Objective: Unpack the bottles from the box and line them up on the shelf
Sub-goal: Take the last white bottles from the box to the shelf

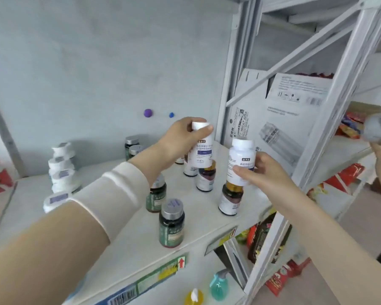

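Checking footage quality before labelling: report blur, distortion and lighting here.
Head view: fisheye bends the shelf frame near the edges; light soft and flat, only faint shadows by the white jars; fine label print on the held white bottles is smeared; grey object at right motion-blurred.

The left hand [185,137] is gripping a white-capped white bottle [201,150] upright above the shelf [123,249]. At its four o'clock the right hand [266,172] is holding a second white bottle [241,159] upright, just over a gold-capped dark bottle [230,199]. Green silver-capped bottles [171,223] are standing upright in a loose file, running from the nearest one toward eleven o'clock.
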A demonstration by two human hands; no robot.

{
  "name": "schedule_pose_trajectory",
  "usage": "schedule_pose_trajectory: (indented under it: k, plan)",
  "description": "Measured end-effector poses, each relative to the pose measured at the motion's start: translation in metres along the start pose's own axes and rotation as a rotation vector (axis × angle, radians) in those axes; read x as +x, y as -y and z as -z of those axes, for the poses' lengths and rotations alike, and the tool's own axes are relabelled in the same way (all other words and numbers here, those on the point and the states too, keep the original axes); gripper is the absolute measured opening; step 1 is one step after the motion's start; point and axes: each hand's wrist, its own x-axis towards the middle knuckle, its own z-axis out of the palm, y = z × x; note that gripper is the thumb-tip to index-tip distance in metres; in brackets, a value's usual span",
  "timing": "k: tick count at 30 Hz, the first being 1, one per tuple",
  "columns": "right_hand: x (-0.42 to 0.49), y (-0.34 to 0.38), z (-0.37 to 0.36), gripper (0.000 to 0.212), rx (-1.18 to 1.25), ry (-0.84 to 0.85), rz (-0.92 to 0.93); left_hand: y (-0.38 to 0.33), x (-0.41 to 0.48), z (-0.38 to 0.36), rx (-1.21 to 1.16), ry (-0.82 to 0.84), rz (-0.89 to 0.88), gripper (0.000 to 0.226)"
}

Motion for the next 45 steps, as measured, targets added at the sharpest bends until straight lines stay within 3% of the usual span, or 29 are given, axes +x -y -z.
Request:
schedule_pose_trajectory:
  k: [7, 12, 17, 33, 45]
  plan:
    - [0.124, -0.027, 0.044, 0.046, -0.057, 0.164, 0.029, 0.012, 0.104, -0.046, 0.056, -0.162, 0.080, 0.038]
    - [0.200, -0.038, 0.048, 0.041, -0.114, 0.270, 0.021, 0.034, 0.166, -0.060, 0.187, -0.167, 0.175, 0.037]
    - [0.258, -0.062, 0.026, 0.058, -0.218, 0.374, -0.096, 0.072, 0.215, -0.061, 0.355, -0.176, 0.267, 0.032]
    - [0.307, -0.111, -0.005, 0.064, -0.294, 0.495, -0.164, 0.127, 0.284, -0.067, 0.563, -0.017, 0.328, 0.043]
    - [0.306, -0.122, -0.003, 0.059, -0.416, 0.493, -0.151, 0.136, 0.293, -0.085, 0.639, -0.015, 0.328, 0.045]
